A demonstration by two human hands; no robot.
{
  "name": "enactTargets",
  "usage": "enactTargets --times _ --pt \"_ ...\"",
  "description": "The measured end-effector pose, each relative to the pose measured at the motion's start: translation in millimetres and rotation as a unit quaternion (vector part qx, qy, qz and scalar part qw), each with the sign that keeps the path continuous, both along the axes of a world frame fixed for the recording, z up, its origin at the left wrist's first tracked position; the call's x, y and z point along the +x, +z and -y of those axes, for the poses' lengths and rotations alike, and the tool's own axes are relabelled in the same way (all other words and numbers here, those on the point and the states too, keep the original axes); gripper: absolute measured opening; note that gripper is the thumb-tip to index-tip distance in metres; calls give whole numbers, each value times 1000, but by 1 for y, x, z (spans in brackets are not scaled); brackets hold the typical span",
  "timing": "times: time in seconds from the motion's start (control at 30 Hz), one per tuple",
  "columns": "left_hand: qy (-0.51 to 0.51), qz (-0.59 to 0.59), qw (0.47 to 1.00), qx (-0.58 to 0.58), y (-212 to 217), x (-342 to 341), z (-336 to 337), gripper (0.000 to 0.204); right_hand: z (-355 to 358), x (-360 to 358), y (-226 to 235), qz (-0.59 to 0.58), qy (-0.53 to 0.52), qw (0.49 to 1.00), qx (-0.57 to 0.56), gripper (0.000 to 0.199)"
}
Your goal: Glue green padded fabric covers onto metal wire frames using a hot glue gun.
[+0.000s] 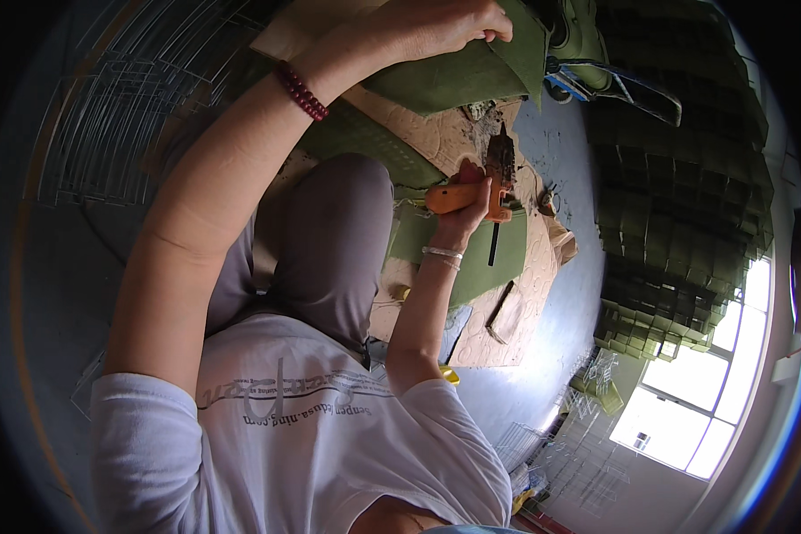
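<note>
In my right hand is an orange glue gun, gripped by its handle. Its dark, crusted nozzle points away from me, and a black glue stick juts out of its back end. My left hand reaches far forward over a dark green sheet-like panel. The fingers of that hand are curled together; whatever sits between them is hidden. Another green panel lies flat under my right forearm, on the patterned tan sheet that covers the floor. My knee rises between my arms.
Bare wire frames are piled at the left. A tall stack of green box-like pieces rises on the right, in front of a bright window. A blue and black metal frame stands beyond the panel. A thin dark strip lies on the sheet.
</note>
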State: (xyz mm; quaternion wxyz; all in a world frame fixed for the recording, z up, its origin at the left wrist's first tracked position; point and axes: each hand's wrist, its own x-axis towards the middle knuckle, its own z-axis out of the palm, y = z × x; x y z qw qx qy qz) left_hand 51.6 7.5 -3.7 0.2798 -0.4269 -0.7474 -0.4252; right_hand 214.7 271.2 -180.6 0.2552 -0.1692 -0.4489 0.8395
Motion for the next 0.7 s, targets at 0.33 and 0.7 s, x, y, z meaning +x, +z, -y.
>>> enactTargets --times 0.33,0.7 --pt "6 -17 999 -38 -5 -1 -8 16 -35 -94 -27 -53 80 992 -77 40" --pt "1 -23 999 -34 -14 -6 -2 18 -33 -94 -38 -24 164 986 -28 58"
